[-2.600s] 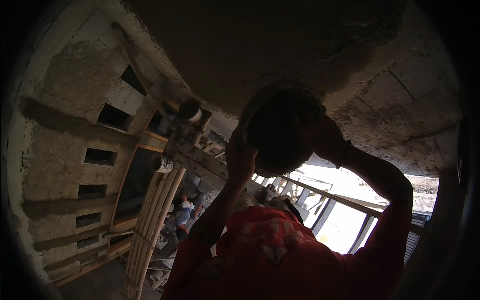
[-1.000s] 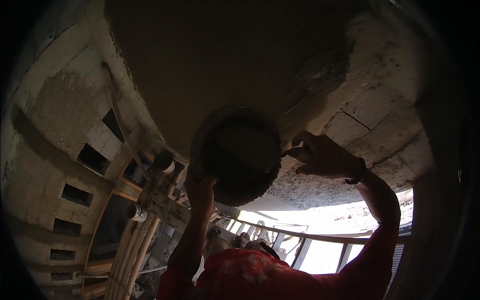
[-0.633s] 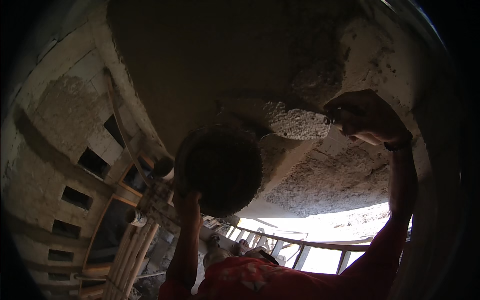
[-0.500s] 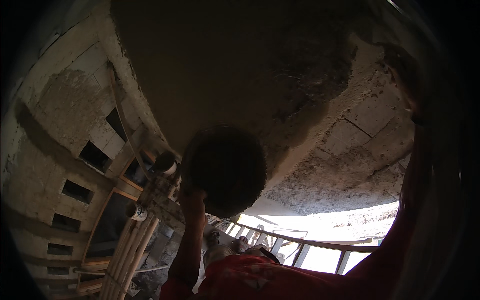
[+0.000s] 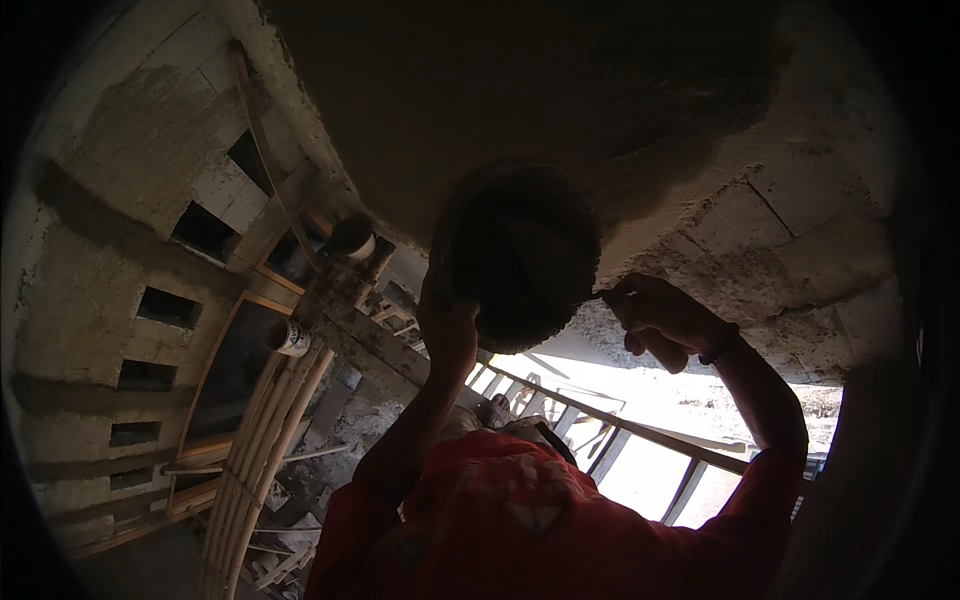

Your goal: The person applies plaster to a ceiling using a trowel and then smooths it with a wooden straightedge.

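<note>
A dark round pan (image 5: pixel 575 215), deep in shadow, is held up in front of me. My left hand (image 5: pixel 452 335) is closed on its near left rim, thumb over the edge. My right hand (image 5: pixel 660 312) is closed round the handle of a trowel (image 5: pixel 601 294) at the pan's right side. The trowel's thin shank shows there, and its blade reaches into the pan, barely visible. What lies in the pan is too dark to make out. Beyond the pan spreads a wide surface of damp plaster (image 5: pixel 400 110), with rough, bare blockwork (image 5: pixel 745 230) on the right.
At left stands a block wall (image 5: pixel 110 270) with several square openings. Two buckets, one dark-mouthed (image 5: pixel 352 238) and one pale (image 5: pixel 288 338), are near long bundled poles (image 5: pixel 250 470). Planks (image 5: pixel 370 345) lie below. A railing (image 5: pixel 640 432) crosses bright daylight at lower right.
My right hand has come down from the upper right surface to the pan's right side, with the trowel into the pan. My left hand and the pan have shifted right and up in view.
</note>
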`<move>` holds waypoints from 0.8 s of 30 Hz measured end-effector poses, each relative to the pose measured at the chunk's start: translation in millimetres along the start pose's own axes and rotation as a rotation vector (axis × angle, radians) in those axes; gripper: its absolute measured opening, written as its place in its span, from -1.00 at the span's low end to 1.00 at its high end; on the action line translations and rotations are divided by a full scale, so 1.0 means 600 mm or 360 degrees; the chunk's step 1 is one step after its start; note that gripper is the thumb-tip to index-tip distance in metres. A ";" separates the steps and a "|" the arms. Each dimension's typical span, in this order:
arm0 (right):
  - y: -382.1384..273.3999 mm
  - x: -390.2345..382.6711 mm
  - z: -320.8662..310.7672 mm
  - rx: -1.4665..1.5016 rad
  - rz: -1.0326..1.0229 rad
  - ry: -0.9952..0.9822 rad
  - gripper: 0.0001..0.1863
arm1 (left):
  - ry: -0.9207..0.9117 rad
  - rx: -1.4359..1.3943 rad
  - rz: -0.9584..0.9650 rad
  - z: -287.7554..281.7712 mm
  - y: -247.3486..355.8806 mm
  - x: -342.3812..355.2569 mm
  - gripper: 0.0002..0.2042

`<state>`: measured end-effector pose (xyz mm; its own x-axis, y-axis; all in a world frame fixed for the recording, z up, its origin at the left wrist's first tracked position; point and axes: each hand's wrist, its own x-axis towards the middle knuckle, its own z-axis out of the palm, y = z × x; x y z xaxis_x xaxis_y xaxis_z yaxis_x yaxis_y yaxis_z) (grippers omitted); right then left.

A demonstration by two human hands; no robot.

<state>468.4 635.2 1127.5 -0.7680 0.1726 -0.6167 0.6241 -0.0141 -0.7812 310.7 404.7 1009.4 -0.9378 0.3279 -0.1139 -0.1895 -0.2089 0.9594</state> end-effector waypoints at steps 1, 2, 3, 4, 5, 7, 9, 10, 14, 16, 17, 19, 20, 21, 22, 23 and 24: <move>0.002 0.008 0.032 0.0149 0.0034 -0.0071 -0.68 | 0.0001 0.0132 0.0056 -0.005 -0.011 0.003 -0.30; 0.005 0.024 0.057 0.0356 0.0064 -0.0135 -0.72 | 0.0042 0.0098 0.0062 -0.009 -0.015 0.002 -0.30; 0.021 0.045 0.076 0.0572 0.0106 -0.0197 -0.75 | 0.0077 0.0070 0.0057 -0.012 -0.022 -0.004 -0.29; 0.042 0.071 0.087 0.0588 0.0034 -0.0188 -0.78 | 0.0099 0.0021 0.0057 -0.011 -0.021 -0.007 -0.29; 0.074 0.101 0.093 0.0605 -0.0030 -0.0154 -0.79 | 0.0070 0.0074 0.0105 -0.004 -0.022 -0.009 -0.30; 0.097 0.139 0.125 0.0631 -0.0159 -0.0132 -0.80 | 0.0034 0.0231 0.0193 -0.011 -0.021 -0.016 -0.31; 0.074 0.175 0.158 0.0146 -0.0553 -0.0031 -0.78 | 0.0063 0.0320 0.0199 -0.019 -0.032 -0.019 -0.32; 0.062 0.193 0.170 -0.0324 -0.0850 0.0149 -0.78 | 0.0085 0.0344 0.0214 -0.022 -0.031 -0.018 -0.32; 0.021 0.219 0.226 -0.1590 -0.1375 0.0858 -0.71 | 0.0096 0.0373 0.0265 -0.039 -0.014 0.007 -0.35; 0.012 0.226 0.231 -0.1426 -0.1344 0.0825 -0.68 | 0.0035 0.0370 0.0290 -0.045 0.025 0.020 -0.37; 0.020 0.239 0.210 -0.1592 -0.1526 0.0720 -0.66 | 0.0024 0.0353 0.0308 -0.046 0.047 0.026 -0.38; 0.013 0.231 0.184 -0.2031 -0.1670 0.0518 -0.62 | 0.0018 0.0314 0.0329 -0.057 0.074 0.041 -0.39; -0.005 0.208 0.175 -0.2296 -0.1639 0.0428 -0.60 | -0.0011 0.0283 0.0261 -0.071 0.079 0.051 -0.41; -0.032 0.177 0.165 -0.2565 -0.1601 0.0347 -0.59 | -0.0032 0.0298 0.0232 -0.082 0.081 0.054 -0.42; -0.053 0.147 0.145 -0.2642 -0.1429 0.0253 -0.57 | -0.0070 0.0306 0.0197 -0.087 0.073 0.059 -0.42; -0.078 0.123 0.129 -0.2694 -0.1282 0.0159 -0.54 | -0.0073 0.0336 0.0221 -0.092 0.080 0.057 -0.43; -0.085 0.124 0.120 -0.2698 -0.1208 0.0190 -0.52 | -0.0080 0.0355 0.0233 -0.092 0.082 0.054 -0.43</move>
<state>368.9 578.1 1114.6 -0.9501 -0.2689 -0.1579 -0.2879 0.9510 0.1127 254.8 354.2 1038.7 -0.9337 0.3559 0.0378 0.0210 -0.0510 0.9985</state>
